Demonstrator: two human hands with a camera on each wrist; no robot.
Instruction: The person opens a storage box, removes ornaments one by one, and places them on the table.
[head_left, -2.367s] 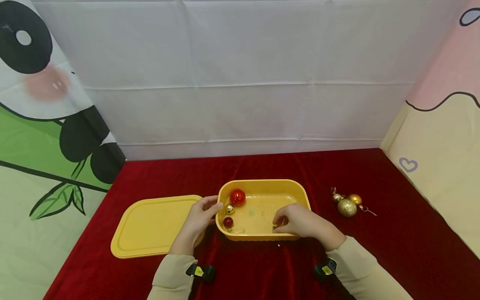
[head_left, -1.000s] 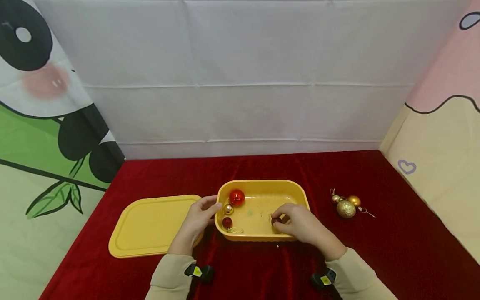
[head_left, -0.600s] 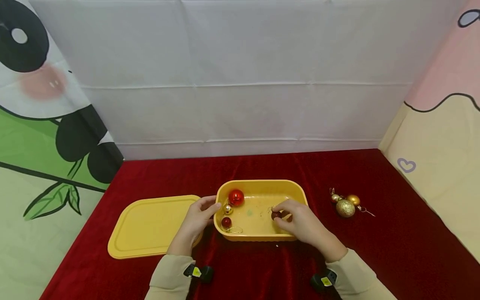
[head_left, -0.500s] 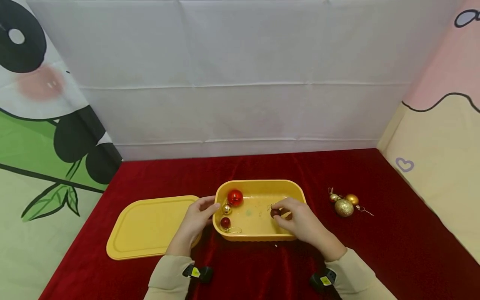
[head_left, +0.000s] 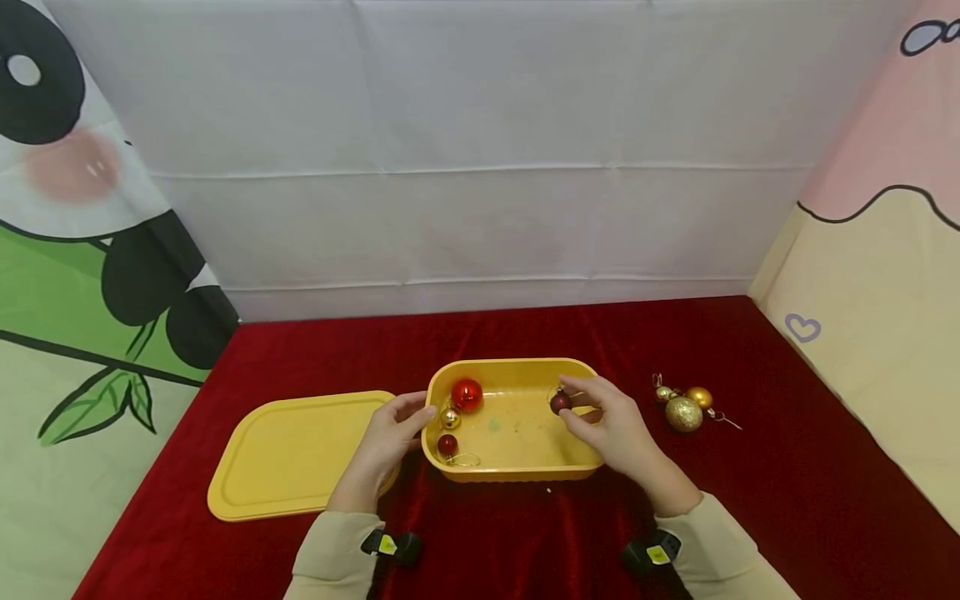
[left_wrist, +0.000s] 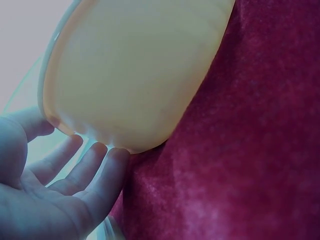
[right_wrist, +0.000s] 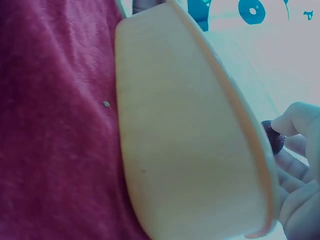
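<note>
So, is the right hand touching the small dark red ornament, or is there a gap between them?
Touching. The right wrist view shows it: the right hand holds the small dark red ornament, one fingertip lying directly against it.

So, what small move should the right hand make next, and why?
Probably carry the small dark-red ball ornament rightward from the yellow plastic box: the right hand pinches it, and gold ball ornaments lie on the red velvet cloth there.
</note>
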